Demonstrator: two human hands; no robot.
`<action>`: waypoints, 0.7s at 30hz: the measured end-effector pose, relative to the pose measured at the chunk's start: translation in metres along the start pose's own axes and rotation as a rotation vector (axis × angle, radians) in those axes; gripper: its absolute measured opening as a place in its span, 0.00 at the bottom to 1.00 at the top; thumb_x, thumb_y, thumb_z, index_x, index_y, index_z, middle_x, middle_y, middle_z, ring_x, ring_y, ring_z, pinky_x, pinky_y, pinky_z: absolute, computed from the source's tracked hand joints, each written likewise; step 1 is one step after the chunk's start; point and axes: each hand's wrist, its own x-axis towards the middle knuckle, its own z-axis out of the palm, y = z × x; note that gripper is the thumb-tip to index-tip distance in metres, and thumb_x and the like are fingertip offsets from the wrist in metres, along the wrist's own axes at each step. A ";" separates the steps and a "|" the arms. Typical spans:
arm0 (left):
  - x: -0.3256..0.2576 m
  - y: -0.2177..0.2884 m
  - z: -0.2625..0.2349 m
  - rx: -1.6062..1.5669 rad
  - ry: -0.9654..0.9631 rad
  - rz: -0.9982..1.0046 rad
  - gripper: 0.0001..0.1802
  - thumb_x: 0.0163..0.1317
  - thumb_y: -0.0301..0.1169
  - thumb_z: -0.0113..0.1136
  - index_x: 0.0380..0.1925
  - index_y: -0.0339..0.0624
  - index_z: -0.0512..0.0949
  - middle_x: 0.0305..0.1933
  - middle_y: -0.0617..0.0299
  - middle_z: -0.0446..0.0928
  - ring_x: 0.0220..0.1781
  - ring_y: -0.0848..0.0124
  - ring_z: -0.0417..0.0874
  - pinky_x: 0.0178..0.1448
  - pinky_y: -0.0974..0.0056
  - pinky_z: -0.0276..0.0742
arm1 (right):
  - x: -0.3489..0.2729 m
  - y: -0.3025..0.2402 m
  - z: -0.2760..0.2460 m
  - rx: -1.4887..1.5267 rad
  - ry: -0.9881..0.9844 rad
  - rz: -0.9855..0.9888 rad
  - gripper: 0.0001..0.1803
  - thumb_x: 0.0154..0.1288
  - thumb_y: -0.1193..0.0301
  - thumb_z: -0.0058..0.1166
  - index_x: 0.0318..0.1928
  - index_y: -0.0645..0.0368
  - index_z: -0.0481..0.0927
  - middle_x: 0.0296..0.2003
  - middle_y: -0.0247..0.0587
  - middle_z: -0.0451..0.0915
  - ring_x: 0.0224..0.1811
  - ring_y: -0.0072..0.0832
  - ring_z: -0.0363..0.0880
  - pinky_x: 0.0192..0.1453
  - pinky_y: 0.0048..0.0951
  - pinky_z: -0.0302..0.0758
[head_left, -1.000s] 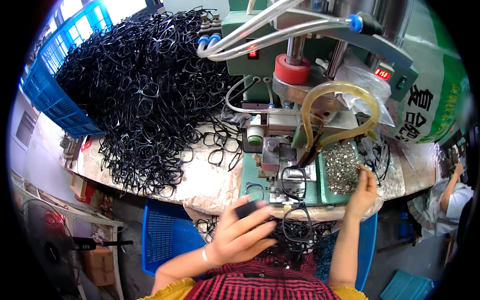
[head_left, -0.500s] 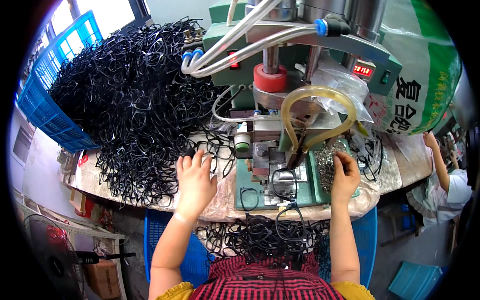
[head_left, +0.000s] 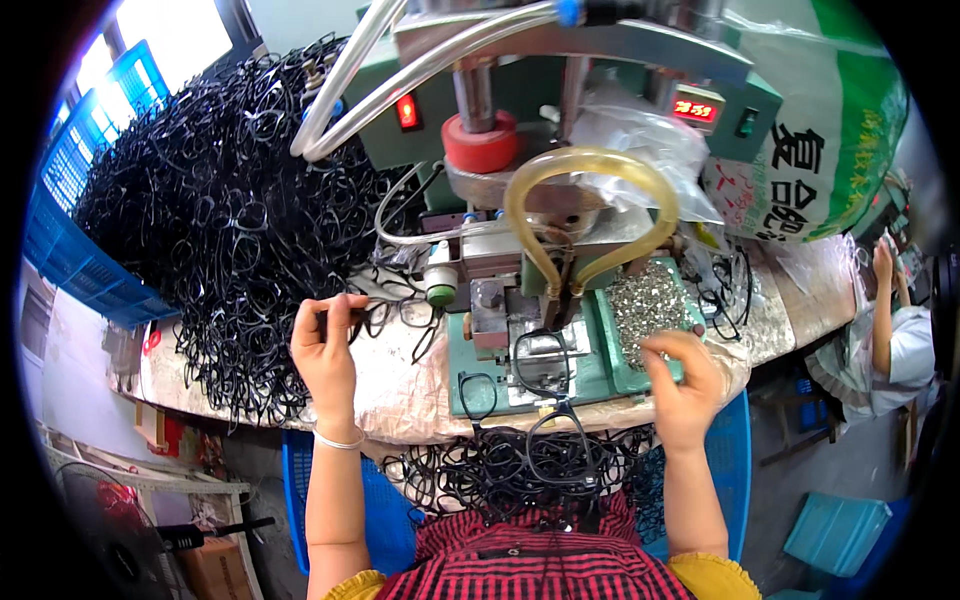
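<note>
My left hand (head_left: 325, 355) is raised beside the big heap of black eyeglass frames (head_left: 240, 240). Its thumb and fingers pinch the end of a black eyeglass frame (head_left: 400, 305) at the heap's right edge. My right hand (head_left: 685, 390) hovers at the near right corner of a green tray of small shiny metal parts (head_left: 645, 310). Thumb and forefinger are pressed together there; whatever is between them is too small to make out. Between my hands, another black eyeglass frame (head_left: 545, 362) rests on the metal fixture of the green press (head_left: 530, 385), with more frames hanging over the near edge.
A yellowish looped hose (head_left: 590, 165) and a red collar (head_left: 480, 142) belong to the press above the fixture. Further frames (head_left: 500, 470) lie over my lap, above a blue crate (head_left: 300, 490). A blue basket (head_left: 95, 265) leans at far left. Another person (head_left: 890, 340) sits at far right.
My left hand has gone from spread over the frames to a pinch, moving left. My right hand has drawn back from the metal parts toward me. The whole view has shifted slightly.
</note>
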 end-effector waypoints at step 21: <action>0.002 0.119 0.081 -0.212 -0.268 0.506 0.09 0.61 0.17 0.61 0.27 0.38 0.70 0.32 0.50 0.86 0.30 0.66 0.86 0.33 0.67 0.74 | 0.022 -0.048 0.072 0.862 -0.092 0.441 0.31 0.62 0.82 0.60 0.65 0.68 0.63 0.43 0.43 0.83 0.47 0.23 0.80 0.58 0.27 0.73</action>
